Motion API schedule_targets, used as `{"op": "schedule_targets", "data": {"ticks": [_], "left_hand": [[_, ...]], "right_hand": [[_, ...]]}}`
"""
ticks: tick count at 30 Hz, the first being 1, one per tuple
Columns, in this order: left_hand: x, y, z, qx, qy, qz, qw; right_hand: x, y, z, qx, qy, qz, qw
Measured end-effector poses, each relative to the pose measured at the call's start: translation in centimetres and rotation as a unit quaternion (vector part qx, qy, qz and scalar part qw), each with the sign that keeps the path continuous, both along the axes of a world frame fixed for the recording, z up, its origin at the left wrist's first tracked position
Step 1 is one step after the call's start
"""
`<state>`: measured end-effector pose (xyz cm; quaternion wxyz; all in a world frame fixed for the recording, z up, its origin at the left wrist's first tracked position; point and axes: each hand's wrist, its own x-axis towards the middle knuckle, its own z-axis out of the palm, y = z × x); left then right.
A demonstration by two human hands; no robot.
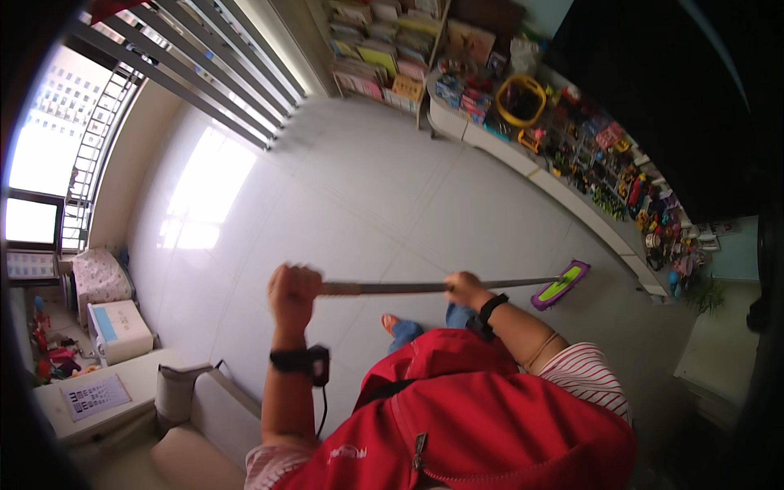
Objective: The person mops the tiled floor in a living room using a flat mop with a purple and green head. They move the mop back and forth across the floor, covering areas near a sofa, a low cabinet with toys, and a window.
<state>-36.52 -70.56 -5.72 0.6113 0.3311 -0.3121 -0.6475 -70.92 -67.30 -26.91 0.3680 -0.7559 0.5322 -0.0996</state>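
One mop [425,287] reaches toward the toy-laden cabinet [498,149], my left hand [294,294] curled tight around its grey pole [376,288] at the end farther from that cabinet, my right hand [464,289] clasping it nearer, its purple-and-green head [560,286] on the floor [367,188] near the cabinet

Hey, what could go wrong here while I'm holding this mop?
The purple-and-green mop head is near the low cabinet, so a push might bump it and topple toys crowded on top. The floor looks glossy; if it's wet, which I can't tell, your foot could slip.
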Motion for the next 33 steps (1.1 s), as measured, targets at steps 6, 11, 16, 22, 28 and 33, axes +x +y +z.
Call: {"op": "schedule_targets", "data": {"ticks": [6, 11, 16, 22, 28, 33], "left_hand": [[15.0, 10.9, 7.3, -0.117, -0.070, 0.169, 0.976], [19.3, 18.2, 10.3, -0.147, -0.110, 0.243, 0.953], [15.8, 17.8, 8.9, -0.129, -0.203, 0.376, 0.895], [7.8, 6.0, 1.3, -0.099, -0.299, 0.452, 0.834], [4.4, -5.8, -4.4, -0.140, -0.313, 0.371, 0.863], [4.3, -9.3, -2.6, -0.142, -0.364, 0.307, 0.868]], "right_hand": [[17.7, -1.5, 5.0, 0.005, -0.016, 0.161, 0.987], [29.1, -4.6, 6.7, -0.021, -0.047, 0.247, 0.968], [35.0, -12.1, 5.0, -0.081, -0.039, 0.348, 0.933], [36.9, -26.1, -0.7, -0.156, 0.060, 0.412, 0.896], [33.8, -38.6, -7.5, -0.169, -0.037, 0.266, 0.948], [31.7, -40.1, -7.5, -0.221, -0.160, 0.170, 0.947]]}}
